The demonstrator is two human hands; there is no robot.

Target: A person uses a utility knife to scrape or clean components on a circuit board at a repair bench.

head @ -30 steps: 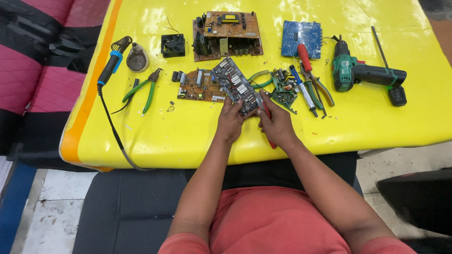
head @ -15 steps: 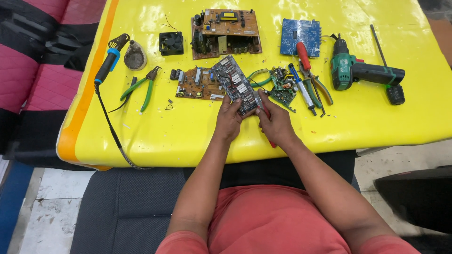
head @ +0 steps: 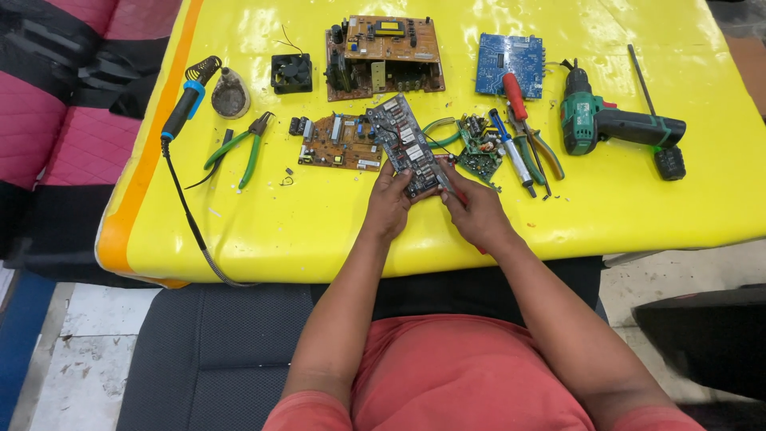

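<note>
**Both hands on the grey board**

Little has changed since earlier: the left hand [head: 391, 203] and right hand [head: 476, 214] still clasp the grey board [head: 408, 145], tilted at mid-table [head: 319, 231]. Counted: five boards, one drill [head: 610, 124], one fan [head: 291, 73], one soldering iron [head: 185, 105], green pliers [head: 243, 146].

A single head-worn camera looks steeply down from above the seated person's chest, facing forward across the glossy yellow bench [head: 319, 231]. The near bench edge, forearms and lap fill the lower frame at close range.
</note>
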